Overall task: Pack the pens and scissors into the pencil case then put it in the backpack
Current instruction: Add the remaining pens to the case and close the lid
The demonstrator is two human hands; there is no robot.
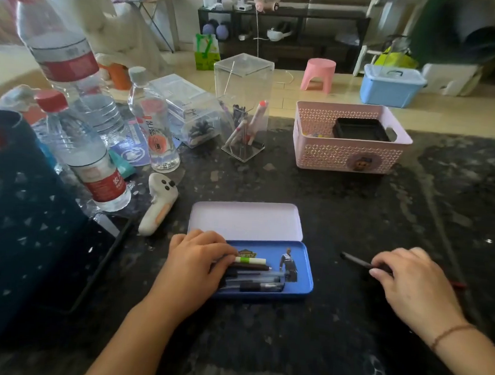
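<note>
The blue tin pencil case (303,273) lies open on the dark table, its pale lid (245,219) flat behind it. Several pens (252,274) lie side by side in its tray, one white with a green band. My left hand (196,264) rests on the left ends of those pens, fingers laid over them. To the right, my right hand (409,277) pinches a dark pen (355,260) that lies on the table. A thin red tip (457,285) sticks out from under that hand. The dark blue backpack (21,225) stands at the left. No scissors are plainly visible.
Water bottles (83,154) crowd the left rear, with a white controller (158,208) beside them. A clear acrylic box (242,106) stands behind the case, a pink basket (350,153) at the right rear. A black tablet (91,259) lies against the backpack.
</note>
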